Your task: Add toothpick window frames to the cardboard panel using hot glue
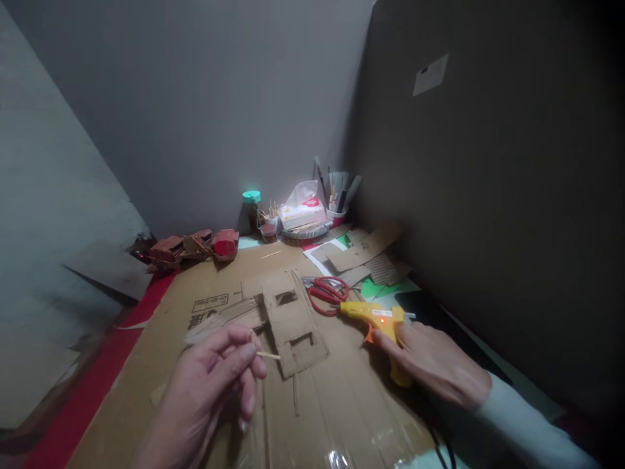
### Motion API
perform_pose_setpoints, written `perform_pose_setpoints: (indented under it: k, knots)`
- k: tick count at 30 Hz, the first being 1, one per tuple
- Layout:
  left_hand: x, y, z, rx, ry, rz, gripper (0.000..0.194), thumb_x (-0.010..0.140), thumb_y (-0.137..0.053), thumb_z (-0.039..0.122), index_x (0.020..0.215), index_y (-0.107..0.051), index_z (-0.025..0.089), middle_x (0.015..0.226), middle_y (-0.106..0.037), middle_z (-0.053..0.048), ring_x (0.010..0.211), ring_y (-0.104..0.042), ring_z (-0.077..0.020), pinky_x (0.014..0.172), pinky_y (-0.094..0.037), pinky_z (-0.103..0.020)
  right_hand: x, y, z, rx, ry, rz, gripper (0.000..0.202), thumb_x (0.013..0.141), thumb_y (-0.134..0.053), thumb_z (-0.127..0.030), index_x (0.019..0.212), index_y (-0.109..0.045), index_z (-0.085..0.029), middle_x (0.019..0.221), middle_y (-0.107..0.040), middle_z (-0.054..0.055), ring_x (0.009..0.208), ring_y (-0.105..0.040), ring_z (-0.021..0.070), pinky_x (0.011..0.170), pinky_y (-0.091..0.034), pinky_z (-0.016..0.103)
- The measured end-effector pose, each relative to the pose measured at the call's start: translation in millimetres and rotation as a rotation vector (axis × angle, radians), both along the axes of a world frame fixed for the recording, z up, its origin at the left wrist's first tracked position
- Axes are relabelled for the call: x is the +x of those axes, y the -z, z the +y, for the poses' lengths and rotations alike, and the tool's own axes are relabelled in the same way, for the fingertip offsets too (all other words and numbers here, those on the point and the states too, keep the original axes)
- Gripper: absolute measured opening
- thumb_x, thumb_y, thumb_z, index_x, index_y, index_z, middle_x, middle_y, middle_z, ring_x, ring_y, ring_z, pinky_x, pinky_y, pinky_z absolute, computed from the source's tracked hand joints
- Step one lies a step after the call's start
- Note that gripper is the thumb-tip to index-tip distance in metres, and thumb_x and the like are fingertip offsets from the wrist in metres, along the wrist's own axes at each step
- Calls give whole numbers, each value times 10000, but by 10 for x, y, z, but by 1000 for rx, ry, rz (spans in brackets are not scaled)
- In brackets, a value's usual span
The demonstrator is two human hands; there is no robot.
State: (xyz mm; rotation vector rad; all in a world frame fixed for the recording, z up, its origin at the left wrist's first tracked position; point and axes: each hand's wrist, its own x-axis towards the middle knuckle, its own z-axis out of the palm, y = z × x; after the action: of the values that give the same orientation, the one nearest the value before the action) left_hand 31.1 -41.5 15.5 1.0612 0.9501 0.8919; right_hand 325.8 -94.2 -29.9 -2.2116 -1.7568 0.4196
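My left hand (215, 378) pinches a thin wooden stick (268, 355) between thumb and fingers. The stick points right, toward the lower left edge of a cardboard panel (288, 319) with two cut-out openings; whether it touches the panel I cannot tell. In my right hand (434, 358) is a yellow glue gun (371, 311), its nozzle pointing left and its small light glowing orange. The index finger lies by the orange trigger. Red-handled scissors (328, 294) lie just beyond the nozzle. A second thin stick (296, 396) rests below the panel.
A large cardboard sheet (161, 365) covers the table. Cardboard scraps (366, 251) lie at the back right, red-brown cardboard pieces (190, 249) at the back left. Along the wall stand a teal-lidded jar (252, 212), a tissue pack (303, 212) and a cup of brushes (336, 212).
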Motion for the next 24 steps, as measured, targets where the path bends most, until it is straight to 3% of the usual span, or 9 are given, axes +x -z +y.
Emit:
perform_pose_setpoints:
  k: [4,9,10,12,15,19,24]
  knots:
    - [32,-28,-21,-64,81,1,280,718,-802,378,745,-607,179,589,-649,29,357,-497,-52,313,-388,-111,-35,-45,-30,8,-35,-184,511,934,-347,-482,511,-446,-213,539,-484,75,509,-466,213,553,-192,322]
    - [118,14,-73,-144,143,25,279,704,-810,375,711,-631,161,570,-654,12,366,-516,-57,309,-392,-103,-249,-321,10,55,-131,-220,440,976,-379,-443,694,-592,-181,587,-552,63,514,-488,196,541,-260,315]
    - [140,35,-84,-162,162,29,288,702,-812,383,713,-633,157,564,-655,9,362,-517,-57,309,-395,-104,-331,-386,49,93,-217,-145,408,995,-378,-437,767,-610,-191,651,-587,38,558,-508,174,563,-320,297]
    - [183,80,-103,-204,186,30,306,698,-815,403,719,-638,154,544,-654,10,350,-520,-57,310,-401,-104,-507,-478,153,267,-449,300,293,984,-493,-386,842,-656,-188,760,-649,12,662,-555,144,641,-401,256]
    - [238,127,-125,-261,162,3,329,653,-851,400,696,-633,158,511,-650,26,347,-542,-52,333,-393,-85,-710,-489,321,274,-676,694,169,918,-644,-312,937,-717,-161,856,-684,8,749,-598,121,704,-450,215]
    - [288,132,-138,-286,140,19,358,594,-878,419,646,-632,163,483,-638,34,312,-516,-50,297,-359,-87,-768,-380,435,225,-730,906,178,885,-682,-237,894,-734,-68,817,-669,44,733,-598,123,683,-471,218]
    - [320,129,-151,-314,96,33,381,564,-886,444,615,-620,175,488,-644,30,294,-516,-54,298,-350,-96,-739,-326,411,255,-766,951,144,878,-683,-182,887,-729,-45,807,-647,46,731,-582,117,701,-469,226]
